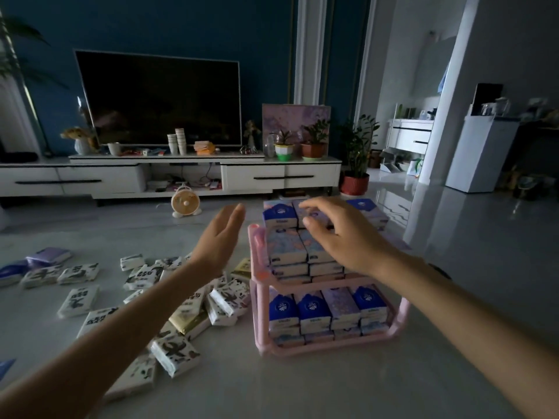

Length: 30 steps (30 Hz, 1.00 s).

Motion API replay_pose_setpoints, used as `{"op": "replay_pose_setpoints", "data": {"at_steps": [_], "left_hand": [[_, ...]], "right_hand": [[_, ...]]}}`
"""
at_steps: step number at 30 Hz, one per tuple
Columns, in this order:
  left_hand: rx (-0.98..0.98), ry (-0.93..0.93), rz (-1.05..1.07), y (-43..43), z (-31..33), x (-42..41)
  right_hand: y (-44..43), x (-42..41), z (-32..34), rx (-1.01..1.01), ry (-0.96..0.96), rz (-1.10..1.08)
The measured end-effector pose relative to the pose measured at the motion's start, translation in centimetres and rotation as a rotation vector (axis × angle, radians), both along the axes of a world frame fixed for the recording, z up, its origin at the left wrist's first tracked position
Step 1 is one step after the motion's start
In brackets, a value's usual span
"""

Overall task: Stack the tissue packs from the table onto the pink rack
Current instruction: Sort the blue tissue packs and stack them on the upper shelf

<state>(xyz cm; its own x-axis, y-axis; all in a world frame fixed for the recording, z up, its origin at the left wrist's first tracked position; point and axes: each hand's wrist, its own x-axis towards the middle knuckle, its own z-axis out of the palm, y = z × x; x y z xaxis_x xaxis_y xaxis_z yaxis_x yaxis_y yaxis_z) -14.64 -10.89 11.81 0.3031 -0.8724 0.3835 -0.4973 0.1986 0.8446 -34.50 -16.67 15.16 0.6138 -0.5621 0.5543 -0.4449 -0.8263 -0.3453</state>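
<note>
Both forearms reach out from the bottom corners toward the pink rack (402, 313), which stands on the pale table (332, 388) a bit right of centre. The left hand (222, 237) is up on edge just beside the rack's upper left post, fingers straight and held together, thumb tucked alongside, palm facing the rack. It's flat and holding nothing, and I can't see it touching the post either. The right hand (335, 234) is palm down over the top of the upper shelf's pile, fingers spread and loosely bent with the thumb pointing left. It isn't wrapped round or pinching anything as far as I can see, and honestly I can't tell if the fingertips rest on the top pack or sit just above it. The stacked tissue packs (287, 246) fill the upper shelf in neat blue and lilac rows several layers high, and the lower shelf packs (311, 309) stand side by side under them. A whole mess of loose packs (175, 355), mostly white with black print, lies scattered on the table left of the rack, under and around the left forearm.
</note>
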Motion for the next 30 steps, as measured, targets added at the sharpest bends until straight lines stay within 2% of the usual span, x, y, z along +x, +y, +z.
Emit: {"op": "replay_pose_setpoints", "data": {"at_steps": [4, 8, 14, 17, 20, 26, 30], "left_hand": [[-0.051, -0.044, 0.173, 4.6, -3.2, 5.5], [0.032, -0.134, 0.343, 10.1, -7.9, 11.9], [0.206, -0.272, 0.506, 17.6, -12.4, 16.9], [0.117, -0.364, 0.571, 20.2, -13.8, 19.3], [0.103, -0.469, 0.71, 22.4, -14.7, 21.1], [0.004, -0.322, 0.782, 25.1, -15.5, 23.7], [-0.001, -0.273, 0.821, 26.3, -14.7, 26.1]], "right_hand": [[4.5, 2.2, -1.8, -0.069, 0.024, 0.192], [7.5, 6.3, -4.2, -0.139, 0.134, 0.324], [9.5, 14.4, -9.3, 0.028, 0.223, 0.346], [10.7, 17.7, -11.3, 0.12, 0.311, 0.349], [12.3, 20.6, -12.4, 0.116, 0.4, 0.406], [15.8, 26.8, -12.9, 0.001, 0.507, 0.469], [17.9, 31.8, -13.4, 0.074, 0.473, 0.531]]}}
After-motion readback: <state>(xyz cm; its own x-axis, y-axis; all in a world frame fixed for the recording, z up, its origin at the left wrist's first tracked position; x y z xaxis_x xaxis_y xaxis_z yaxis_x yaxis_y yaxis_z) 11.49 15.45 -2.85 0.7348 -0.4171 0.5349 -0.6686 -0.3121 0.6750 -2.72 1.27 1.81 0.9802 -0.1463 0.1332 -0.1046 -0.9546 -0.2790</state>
